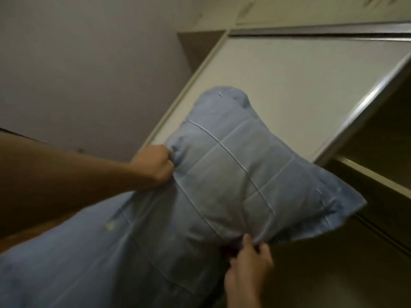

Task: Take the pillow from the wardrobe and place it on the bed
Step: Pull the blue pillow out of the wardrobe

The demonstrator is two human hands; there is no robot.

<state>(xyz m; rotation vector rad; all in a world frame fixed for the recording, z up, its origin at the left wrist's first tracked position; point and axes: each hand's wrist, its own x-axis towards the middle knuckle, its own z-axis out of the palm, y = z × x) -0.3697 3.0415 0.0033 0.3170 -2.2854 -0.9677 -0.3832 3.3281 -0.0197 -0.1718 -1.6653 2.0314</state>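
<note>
A large blue pillow point(200, 196) with thin pale stripes fills the middle and lower left of the head view, held up in the air in front of the wardrobe point(289, 96). My left hand point(153, 165) is clenched on the pillow's left edge. My right hand point(249, 270) pinches its lower edge from below. The pillow's far corner points toward the open wardrobe compartment point(382, 152) on the right. The bed is not in view.
The wardrobe's pale sliding door has a metal frame edge point(355, 112) running diagonally. Dark shelves point(373, 172) show inside the open section at right. A grey wall point(77, 63) stands on the left. The view is tilted and blurred.
</note>
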